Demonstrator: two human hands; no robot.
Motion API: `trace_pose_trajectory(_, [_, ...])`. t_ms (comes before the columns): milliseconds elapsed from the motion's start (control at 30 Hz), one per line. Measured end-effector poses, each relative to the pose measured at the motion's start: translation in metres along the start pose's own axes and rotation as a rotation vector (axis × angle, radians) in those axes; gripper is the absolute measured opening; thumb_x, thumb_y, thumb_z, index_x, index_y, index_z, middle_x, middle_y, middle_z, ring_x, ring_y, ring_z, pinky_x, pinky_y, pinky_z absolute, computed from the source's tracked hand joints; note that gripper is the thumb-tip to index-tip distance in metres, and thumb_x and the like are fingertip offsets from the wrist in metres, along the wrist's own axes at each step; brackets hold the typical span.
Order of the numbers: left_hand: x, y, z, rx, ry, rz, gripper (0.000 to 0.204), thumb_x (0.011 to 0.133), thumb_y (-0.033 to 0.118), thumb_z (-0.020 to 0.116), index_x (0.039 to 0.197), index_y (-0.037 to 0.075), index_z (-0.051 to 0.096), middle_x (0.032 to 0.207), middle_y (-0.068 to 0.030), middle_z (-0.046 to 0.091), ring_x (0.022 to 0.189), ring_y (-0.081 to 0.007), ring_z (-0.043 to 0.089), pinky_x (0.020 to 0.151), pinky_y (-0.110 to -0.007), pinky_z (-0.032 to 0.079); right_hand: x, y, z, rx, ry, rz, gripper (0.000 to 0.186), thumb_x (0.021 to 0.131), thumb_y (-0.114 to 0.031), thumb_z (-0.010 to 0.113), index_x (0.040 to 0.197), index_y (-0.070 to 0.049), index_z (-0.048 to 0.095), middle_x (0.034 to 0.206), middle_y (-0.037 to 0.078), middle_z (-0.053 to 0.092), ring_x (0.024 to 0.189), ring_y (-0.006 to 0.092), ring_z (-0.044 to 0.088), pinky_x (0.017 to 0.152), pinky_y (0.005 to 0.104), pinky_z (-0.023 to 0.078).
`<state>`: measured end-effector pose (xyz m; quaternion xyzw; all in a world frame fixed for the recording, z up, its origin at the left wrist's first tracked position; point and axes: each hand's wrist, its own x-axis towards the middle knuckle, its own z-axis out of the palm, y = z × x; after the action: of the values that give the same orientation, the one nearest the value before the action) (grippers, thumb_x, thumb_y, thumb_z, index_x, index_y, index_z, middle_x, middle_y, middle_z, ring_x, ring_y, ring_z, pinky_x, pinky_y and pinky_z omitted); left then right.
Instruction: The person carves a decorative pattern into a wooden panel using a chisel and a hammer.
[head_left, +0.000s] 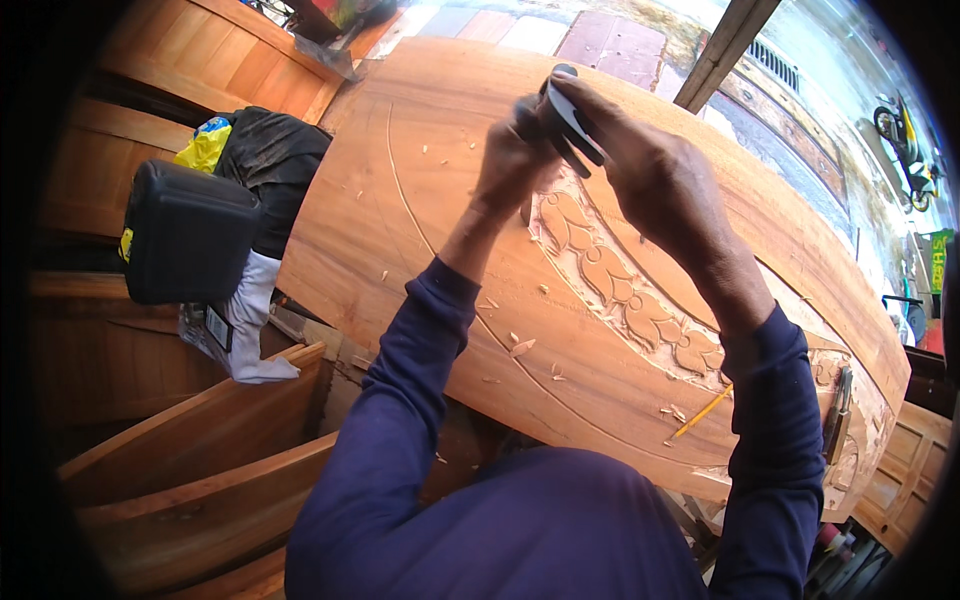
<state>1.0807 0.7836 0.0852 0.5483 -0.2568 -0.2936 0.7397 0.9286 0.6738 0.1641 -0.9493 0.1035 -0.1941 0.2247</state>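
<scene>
Both hands are raised over the far part of a carved wooden panel [355,250]. My left hand [515,150] is closed, slightly blurred, on a dark tool [572,130] whose exact kind I cannot make out. My right hand [650,175] grips the same tool from the right, fingers bent over it. Below them runs a carved band of leaf shapes [610,280], with scattered wood chips around it. A yellow pencil [700,412] lies near the band's lower end, and chisel-like tools [838,415] rest at the panel's right side.
A black plastic case [190,235], dark cloth [270,165] and a yellow bag [200,150] sit at the left, among wooden door panels [150,370]. A wooden post [725,50] rises behind the panel. A motorbike [905,155] stands outside at the right.
</scene>
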Motion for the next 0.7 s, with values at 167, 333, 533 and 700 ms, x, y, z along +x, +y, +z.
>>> trace_pose_trajectory(167, [0.009, 0.009, -0.011, -0.005, 0.012, -0.087, 0.025, 0.092, 0.020, 0.073, 0.080, 0.012, 0.053, 0.056, 0.0052, 0.044, 0.041, -0.0047, 0.040, 0.038, -0.023, 0.033, -0.025, 0.018, -0.002, 0.262, 0.338, -0.025, 0.082, 0.086, 0.012, 0.064, 0.154, -0.032, 0.048, 0.124, 0.018, 0.071, 0.107, 0.0333, 0.073, 0.085, 0.0416, 0.062])
trace_pose_trajectory(333, [-0.008, 0.003, 0.010, 0.052, -0.069, -0.029, 0.021, 0.092, 0.013, 0.074, 0.079, 0.010, 0.058, 0.058, 0.0050, 0.047, 0.045, -0.0047, 0.043, 0.040, -0.023, 0.034, -0.032, 0.026, -0.036, 0.355, 0.450, -0.030, 0.076, 0.090, 0.011, 0.066, 0.155, -0.021, 0.048, 0.150, 0.009, 0.058, 0.134, 0.0181, 0.058, 0.101, 0.0309, 0.054])
trace_pose_trajectory(533, [-0.012, -0.009, 0.017, 0.192, -0.060, 0.075, 0.025, 0.094, 0.011, 0.073, 0.073, 0.010, 0.059, 0.058, 0.0048, 0.049, 0.047, -0.0032, 0.042, 0.041, -0.024, 0.033, 0.028, 0.001, -0.110, -0.327, 0.873, -0.138, 0.066, 0.087, 0.015, 0.054, 0.147, -0.012, 0.050, 0.143, 0.005, 0.058, 0.067, 0.0031, 0.051, 0.051, 0.0179, 0.041])
trace_pose_trajectory(700, [-0.018, -0.011, 0.012, 0.172, -0.054, 0.078, 0.020, 0.094, 0.011, 0.073, 0.080, 0.009, 0.059, 0.061, 0.0046, 0.051, 0.048, -0.0028, 0.041, 0.041, -0.024, 0.033, 0.015, 0.019, -0.134, 0.621, 0.784, -0.209, 0.024, 0.095, 0.003, 0.063, 0.118, -0.005, 0.067, 0.091, 0.005, 0.063, 0.057, 0.0108, 0.051, 0.060, 0.0261, 0.049])
